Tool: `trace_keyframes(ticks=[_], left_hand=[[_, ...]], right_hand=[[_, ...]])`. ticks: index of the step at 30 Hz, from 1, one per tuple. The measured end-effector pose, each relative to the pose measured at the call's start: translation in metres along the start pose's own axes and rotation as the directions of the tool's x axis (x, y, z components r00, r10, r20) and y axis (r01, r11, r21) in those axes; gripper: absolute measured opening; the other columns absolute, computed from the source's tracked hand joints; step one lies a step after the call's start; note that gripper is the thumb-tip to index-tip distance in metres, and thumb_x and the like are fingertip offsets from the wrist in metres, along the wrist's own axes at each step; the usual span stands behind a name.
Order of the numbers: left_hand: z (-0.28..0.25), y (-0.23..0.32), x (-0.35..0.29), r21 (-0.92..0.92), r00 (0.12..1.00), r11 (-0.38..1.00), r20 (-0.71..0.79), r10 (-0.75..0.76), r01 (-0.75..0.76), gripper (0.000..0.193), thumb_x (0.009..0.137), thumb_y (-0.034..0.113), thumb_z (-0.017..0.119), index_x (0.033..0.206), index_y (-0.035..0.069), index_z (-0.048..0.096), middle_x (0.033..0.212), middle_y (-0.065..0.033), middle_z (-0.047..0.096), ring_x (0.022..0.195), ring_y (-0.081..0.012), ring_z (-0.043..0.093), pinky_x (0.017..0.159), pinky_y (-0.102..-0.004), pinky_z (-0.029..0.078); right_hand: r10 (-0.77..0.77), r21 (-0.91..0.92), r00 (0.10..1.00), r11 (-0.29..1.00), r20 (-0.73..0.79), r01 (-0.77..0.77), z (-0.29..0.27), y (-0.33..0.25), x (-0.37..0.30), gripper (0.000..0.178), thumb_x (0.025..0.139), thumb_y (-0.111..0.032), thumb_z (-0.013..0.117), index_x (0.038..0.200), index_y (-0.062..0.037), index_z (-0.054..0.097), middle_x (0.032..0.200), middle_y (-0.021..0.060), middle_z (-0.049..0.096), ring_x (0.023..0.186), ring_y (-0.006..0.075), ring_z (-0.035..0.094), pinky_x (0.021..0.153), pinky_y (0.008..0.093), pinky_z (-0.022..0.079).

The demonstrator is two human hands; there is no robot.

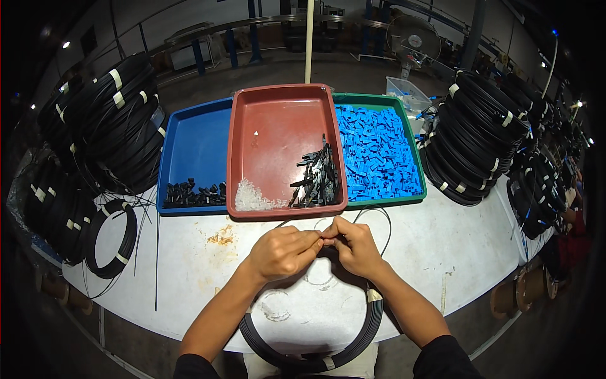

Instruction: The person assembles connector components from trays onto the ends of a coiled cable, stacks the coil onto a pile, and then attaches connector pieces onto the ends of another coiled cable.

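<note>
Both of the worker's hands are closed over the middle of the white tabletop (180,271): the left hand (287,252) and the right hand (353,247) meet fingertip to fingertip, pinching what looks to me like part of a thin black cable (389,230), whose loop shows just beyond the right hand. The fingers hide the pinched part. Below them a black cable coil (375,325) lies between the forearms and reaches past the table's near edge, over the lap.

A narrow strip of tabletop separates the hands from the front rims of three trays: a blue tray (197,139) with black connector parts (196,193), a red tray (271,120) with clear plastic bits (254,197) and slim black pieces (320,177), and a green tray (421,167) of blue connector housings (379,151). Elbow room opens outside either forearm, bounded by a left coil stack (113,132) and a right coil stack (473,142).

Pale tape bands (119,99) wrap the coils; any writing on them is too small to read from here.
</note>
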State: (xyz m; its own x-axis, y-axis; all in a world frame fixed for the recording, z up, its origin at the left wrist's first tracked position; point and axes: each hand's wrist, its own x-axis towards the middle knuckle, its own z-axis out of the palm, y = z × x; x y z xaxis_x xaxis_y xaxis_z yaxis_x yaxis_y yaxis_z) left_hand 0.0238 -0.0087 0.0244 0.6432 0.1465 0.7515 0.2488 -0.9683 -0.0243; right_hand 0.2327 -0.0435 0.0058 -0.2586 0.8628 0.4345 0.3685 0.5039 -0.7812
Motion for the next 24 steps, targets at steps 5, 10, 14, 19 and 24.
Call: trace_keyframes(ticks=[5, 10, 14, 19, 24], left_hand=[[0.006, 0.003, -0.002, -0.447, 0.877, 0.786, -0.007, -0.480, 0.426, 0.009, 0.075, 0.000, 0.080, 0.084, 0.000, 0.077, 0.086, -0.0123, 0.078, 0.065, -0.0198, 0.073, 0.060, -0.0278, 0.058], [0.000, 0.006, -0.001, -0.514, 0.831, 0.687, 0.098, -0.548, 0.514, 0.010, 0.075, 0.000, 0.082, 0.084, -0.001, 0.078, 0.086, -0.0143, 0.078, 0.070, -0.0229, 0.076, 0.065, -0.0269, 0.060], [-0.001, 0.001, 0.000, 0.036, 0.999, 0.999, 0.031, 0.010, -0.011, 0.013, 0.071, 0.001, 0.080, 0.084, 0.001, 0.076, 0.089, -0.0130, 0.078, 0.066, -0.0235, 0.073, 0.062, -0.0287, 0.058], [0.001, 0.004, 0.000, -0.478, 0.842, 0.725, 0.060, -0.537, 0.496, 0.009, 0.075, 0.002, 0.082, 0.083, -0.001, 0.078, 0.084, -0.0145, 0.077, 0.068, -0.0205, 0.074, 0.065, -0.0271, 0.059], [0.000, 0.003, 0.001, -0.278, 0.959, 0.921, 0.006, -0.282, 0.273, 0.013, 0.073, -0.002, 0.079, 0.086, -0.003, 0.076, 0.086, -0.0150, 0.077, 0.068, -0.0210, 0.073, 0.063, -0.0287, 0.059]], right_hand=[[-0.349, -0.210, 0.936, 0.920, -0.045, 0.332, 0.000, -0.001, 0.005, 0.018, 0.079, 0.012, 0.064, 0.093, 0.0009, 0.060, 0.085, 0.0186, 0.067, 0.077, 0.0371, 0.067, 0.065, 0.0404, 0.052], [-0.449, -0.375, 0.892, 0.820, 0.048, 0.432, -0.002, -0.011, 0.002, 0.019, 0.077, 0.012, 0.064, 0.092, 0.0012, 0.059, 0.085, 0.0181, 0.067, 0.078, 0.0375, 0.067, 0.068, 0.0418, 0.053], [-0.022, -0.005, 1.000, 1.000, -0.002, 0.022, 0.002, -0.003, 0.000, 0.020, 0.076, 0.012, 0.063, 0.092, 0.0011, 0.059, 0.085, 0.0175, 0.066, 0.080, 0.0367, 0.066, 0.070, 0.0416, 0.053], [-0.474, -0.320, 0.880, 0.834, 0.000, 0.449, -0.001, -0.003, 0.003, 0.026, 0.069, 0.011, 0.064, 0.092, -0.0007, 0.058, 0.084, 0.0157, 0.064, 0.082, 0.0344, 0.064, 0.073, 0.0404, 0.051], [-0.346, -0.346, 0.938, 0.877, 0.028, 0.334, -0.002, -0.005, -0.001, 0.025, 0.069, 0.009, 0.065, 0.091, -0.0013, 0.058, 0.084, 0.0152, 0.063, 0.082, 0.0346, 0.063, 0.073, 0.0413, 0.051]])
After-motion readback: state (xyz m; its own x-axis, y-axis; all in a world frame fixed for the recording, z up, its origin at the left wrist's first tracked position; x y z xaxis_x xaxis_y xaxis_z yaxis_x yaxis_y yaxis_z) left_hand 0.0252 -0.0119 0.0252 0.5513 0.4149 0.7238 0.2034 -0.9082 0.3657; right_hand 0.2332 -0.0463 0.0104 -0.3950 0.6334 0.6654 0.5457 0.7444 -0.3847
